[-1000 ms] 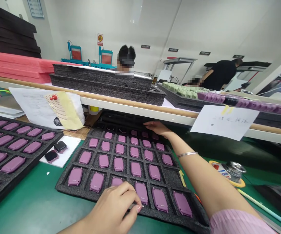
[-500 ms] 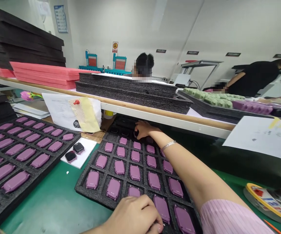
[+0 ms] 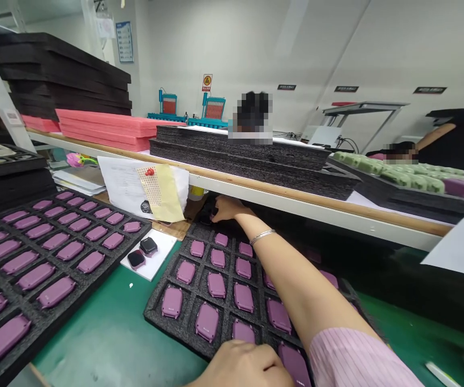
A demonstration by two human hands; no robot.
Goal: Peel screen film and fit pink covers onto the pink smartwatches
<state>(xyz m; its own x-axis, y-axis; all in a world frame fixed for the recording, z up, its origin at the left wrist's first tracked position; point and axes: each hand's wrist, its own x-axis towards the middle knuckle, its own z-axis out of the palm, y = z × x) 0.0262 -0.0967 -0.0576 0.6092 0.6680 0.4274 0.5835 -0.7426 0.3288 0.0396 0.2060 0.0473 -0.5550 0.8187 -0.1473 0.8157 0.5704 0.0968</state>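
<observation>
Under the shelf, my right hand (image 3: 229, 208) reaches to the back left corner of a black foam tray (image 3: 154, 316). Its fingers are curled around a dark thing, too shadowed to make out. Rounded purple watch cases (image 3: 207, 321) lie in the tray's compartments, backs facing up. At the tray's front edge, my left hand (image 3: 250, 365) rests with its fingers bent in; the fingertips are cut off or hidden, so what they hold does not show. My right forearm covers part of the tray.
A second foam tray of purple cases (image 3: 71, 251) lies at left. Between the trays, two dark-faced watches (image 3: 148, 246) sit on a white card (image 3: 163, 252). Overhead, the shelf (image 3: 296, 212) carries black foam stacks (image 3: 236, 156), pink foam (image 3: 107, 131) and green cases (image 3: 393, 171). Two people are beyond.
My right hand has moved left along the tray's back row to its far corner. My left hand stays by the front edge. The camera view has turned a little left.
</observation>
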